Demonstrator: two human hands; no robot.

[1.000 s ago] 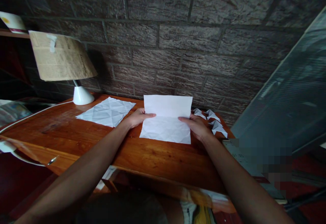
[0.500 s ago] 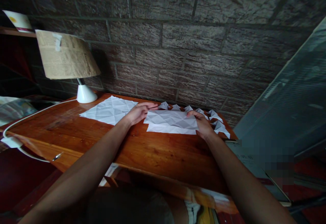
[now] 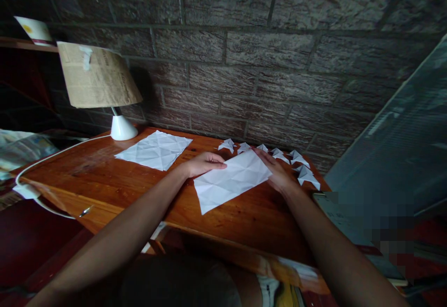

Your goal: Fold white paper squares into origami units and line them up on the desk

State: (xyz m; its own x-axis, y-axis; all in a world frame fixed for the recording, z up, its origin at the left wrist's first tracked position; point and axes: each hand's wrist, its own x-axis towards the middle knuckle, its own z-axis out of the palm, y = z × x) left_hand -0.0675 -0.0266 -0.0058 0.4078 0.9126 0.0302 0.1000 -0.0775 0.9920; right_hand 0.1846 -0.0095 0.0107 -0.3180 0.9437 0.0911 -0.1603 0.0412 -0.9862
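A white sheet of paper (image 3: 232,179), covered in crossing creases, is held between my two hands above the wooden table (image 3: 146,190). My left hand (image 3: 206,163) pinches its upper left edge, thumb on top. At the right end, my right hand (image 3: 275,172) grips the sheet, with its fingers partly behind the paper. Left of my left hand lies a stack of creased white sheets (image 3: 155,150). Several small folded paper pieces (image 3: 279,155) stand in a row along the wall side, and the nearest one (image 3: 307,176) is just right of my right hand.
A lamp (image 3: 122,128) with a newsprint shade stands at the table's back left, its white cord (image 3: 63,151) running over the left side. A paper cup (image 3: 37,31) sits on a shelf. Behind rises a brick wall (image 3: 237,65); a greyish panel (image 3: 387,135) leans at the right.
The sheet has turned, its left end coming down toward me, and now shows as one flat tilted piece. My left hand has moved right from beside the sheet onto its upper edge.
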